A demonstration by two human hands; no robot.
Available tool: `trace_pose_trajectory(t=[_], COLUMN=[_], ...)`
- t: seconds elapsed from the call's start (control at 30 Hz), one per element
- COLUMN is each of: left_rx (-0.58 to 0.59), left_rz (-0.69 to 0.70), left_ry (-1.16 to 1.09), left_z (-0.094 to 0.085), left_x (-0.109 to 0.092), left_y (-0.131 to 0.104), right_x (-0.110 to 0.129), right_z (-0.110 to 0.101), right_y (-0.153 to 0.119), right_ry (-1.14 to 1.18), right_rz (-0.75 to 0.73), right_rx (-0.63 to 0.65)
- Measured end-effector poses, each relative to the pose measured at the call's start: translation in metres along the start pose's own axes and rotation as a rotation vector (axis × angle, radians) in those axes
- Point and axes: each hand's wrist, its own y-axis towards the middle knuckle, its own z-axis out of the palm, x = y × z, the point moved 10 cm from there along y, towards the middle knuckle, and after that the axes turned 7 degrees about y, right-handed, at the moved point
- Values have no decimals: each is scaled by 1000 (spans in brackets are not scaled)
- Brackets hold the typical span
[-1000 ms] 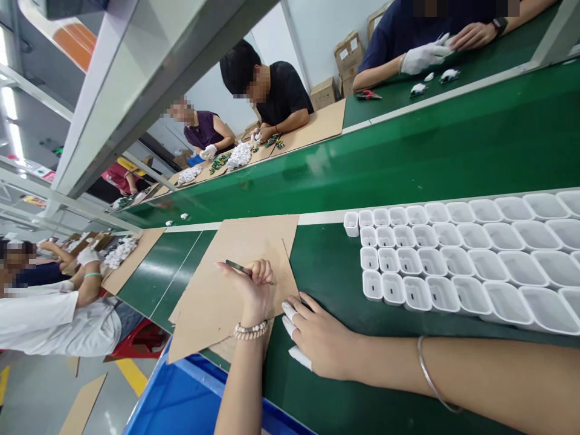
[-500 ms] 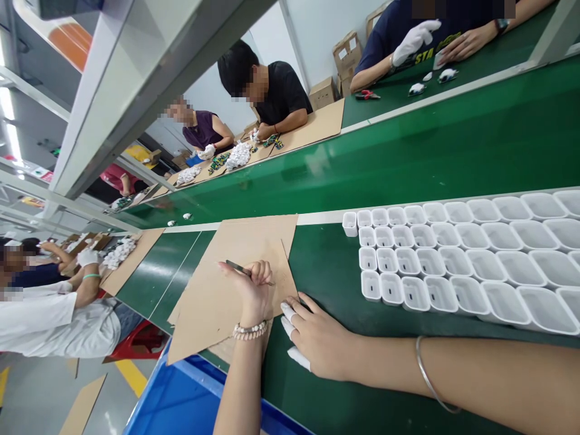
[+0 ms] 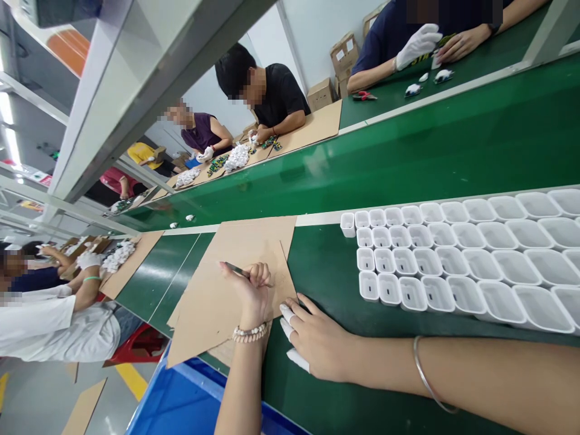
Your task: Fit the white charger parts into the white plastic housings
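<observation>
My left hand (image 3: pixel 251 287) is turned palm up above the cardboard sheet (image 3: pixel 212 290), fingers curled round a slim dark metal tool (image 3: pixel 237 269) that looks like a pair of tweezers. The tool's upper end sticks out beside the thumb. Palm down, my right hand (image 3: pixel 315 341) rests at the cardboard's right edge on the green table (image 3: pixel 326 272). Its fingers are stretched out, and white finger covers (image 3: pixel 286 320) sit on several of them. Something dark shows between two of its fingers, too small to make out.
Rows of white plastic bins (image 3: pixel 426 293) stand on the right, some with small dark slots. A blue crate (image 3: pixel 181 393) sits below the table edge. Beyond runs a green conveyor belt (image 3: pixel 408 139), with several co-workers across it. A co-worker in white (image 3: pixel 58 320) sits at left.
My hands keep the same pose and place. The view shifts slightly. Across the belt, a co-worker's gloved hand has come closer to the part in their other hand.
</observation>
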Motion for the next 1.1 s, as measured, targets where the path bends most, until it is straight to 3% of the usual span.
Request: trace_pose_trajectory(t=[0.43,0.77,1.1], left_rx=[-77,-17,-30], left_rz=[49,42,5], left_ry=[-35,-30,-67], left_z=[-8,0,-7], left_x=[-2,0,10], left_y=[2,2,8], right_x=[1,1,0], right_z=[0,-1,0], right_y=[-1,-2,-1], right_ry=[-10,-7,-6], right_rz=[-4,-9,12], right_rx=[-24,-26,-20])
